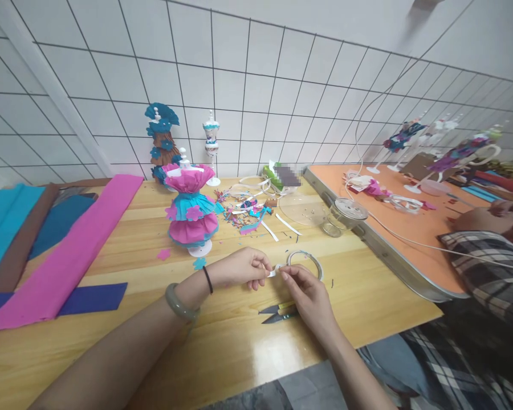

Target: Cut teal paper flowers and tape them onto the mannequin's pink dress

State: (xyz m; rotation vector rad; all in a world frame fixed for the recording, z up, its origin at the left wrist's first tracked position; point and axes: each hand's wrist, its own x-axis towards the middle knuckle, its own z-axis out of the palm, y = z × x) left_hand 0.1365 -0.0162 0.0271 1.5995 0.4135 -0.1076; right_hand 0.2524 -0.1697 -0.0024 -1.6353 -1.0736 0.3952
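Observation:
Between my two hands is a short white strip that looks like tape (272, 273). My left hand (253, 267) pinches its left end, and my right hand (302, 287) pinches its right end. Just behind my right hand lies a thin roll of tape (318, 265), partly covered by the fingers. Under that hand are dark-bladed scissors (277, 316), their handles mostly hidden. Beyond my left wrist stands a small dress form in a pink and blue crepe paper dress (192, 208). Paper flowers, one pink (163, 254) and one blue (199, 263), lie near its base.
Folded crepe paper (81, 245) covers the table's left side. Paper scraps (250, 213), a glass jar (346, 215) and two more dress forms (165, 148) (211, 145) stand or lie farther back. At right, a co-worker's plaid sleeve (479, 273) rests by an orange table (393, 228); a white cable (402, 236) crosses it.

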